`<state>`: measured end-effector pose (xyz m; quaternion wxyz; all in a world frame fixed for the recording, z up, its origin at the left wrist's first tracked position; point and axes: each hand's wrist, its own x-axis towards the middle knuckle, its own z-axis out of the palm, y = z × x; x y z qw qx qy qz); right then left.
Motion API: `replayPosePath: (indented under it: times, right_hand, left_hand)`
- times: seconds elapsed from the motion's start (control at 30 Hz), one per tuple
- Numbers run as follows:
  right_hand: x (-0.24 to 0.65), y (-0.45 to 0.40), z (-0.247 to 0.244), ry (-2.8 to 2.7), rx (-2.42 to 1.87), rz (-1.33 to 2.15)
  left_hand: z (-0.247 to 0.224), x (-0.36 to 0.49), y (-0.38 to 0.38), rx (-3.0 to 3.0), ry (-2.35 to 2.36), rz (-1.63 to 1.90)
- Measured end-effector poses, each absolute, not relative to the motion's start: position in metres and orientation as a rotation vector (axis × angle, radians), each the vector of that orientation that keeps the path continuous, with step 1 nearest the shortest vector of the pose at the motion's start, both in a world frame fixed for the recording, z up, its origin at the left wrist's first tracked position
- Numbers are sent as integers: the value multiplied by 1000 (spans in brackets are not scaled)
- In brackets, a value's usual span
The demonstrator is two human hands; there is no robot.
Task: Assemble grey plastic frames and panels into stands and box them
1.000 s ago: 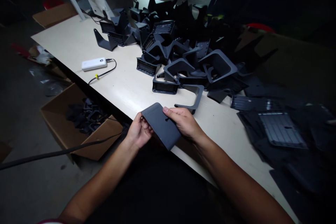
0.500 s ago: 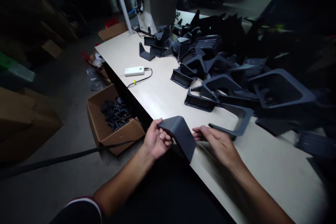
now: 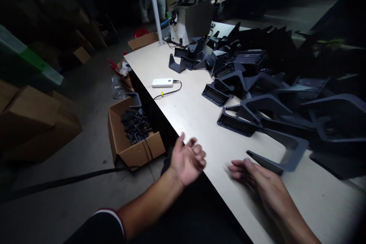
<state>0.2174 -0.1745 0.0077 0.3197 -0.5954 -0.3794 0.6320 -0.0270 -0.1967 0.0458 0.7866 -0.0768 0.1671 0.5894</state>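
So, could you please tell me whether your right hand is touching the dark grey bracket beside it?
Cannot tell: the head view shows the right hand close against the dark grey bracket, but blur hides whether they meet.

My left hand [image 3: 187, 162] is turned palm up and empty, its fingers loosely curled and the wrist bent back. My right hand [image 3: 256, 175] is empty too, palm down, fingers slightly spread and pointing left. My left forearm [image 3: 148, 207] and right forearm [image 3: 297, 223] angle inward from the bottom of my view, well apart.
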Motion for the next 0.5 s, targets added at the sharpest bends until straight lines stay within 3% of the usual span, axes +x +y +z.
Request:
replayPosePath:
  times: [0.23, 0.5]
  right_hand:
    - [231, -185, -14, -1134, -1644, 1576]
    - [221, -195, -14, -1110, -1543, 1465]
  left_hand:
    - [0, 4, -210, -14, 528, 961]
    - [2, 7, -219, 89, 708, 959]
